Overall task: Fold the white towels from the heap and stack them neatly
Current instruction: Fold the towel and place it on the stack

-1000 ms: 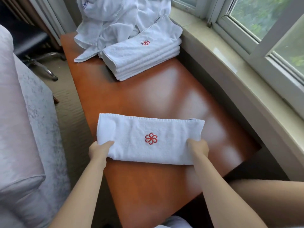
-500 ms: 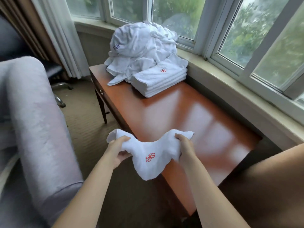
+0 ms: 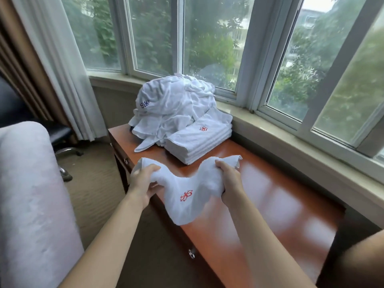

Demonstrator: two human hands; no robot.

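I hold a folded white towel (image 3: 187, 196) with a red flower mark in the air above the near part of the wooden table (image 3: 270, 204). My left hand (image 3: 143, 183) grips its left end and my right hand (image 3: 228, 181) grips its right end; the middle sags between them. Just beyond it a neat stack of folded towels (image 3: 199, 142) lies on the table, its top one showing the same red mark. Behind and left of the stack rises the heap of crumpled white towels (image 3: 172, 107), one with a blue mark.
A window sill (image 3: 301, 146) runs along the table's right and far sides under large windows. A pale upholstered armchair (image 3: 31, 194) stands close on the left. A curtain (image 3: 54, 65) hangs at the back left, with an office chair's base (image 3: 66, 151) below it.
The towel lay flat on the table a second ago with my hands pressing its ends. Both hands have since lifted it and carried it towards the stack, and my view has tilted up.
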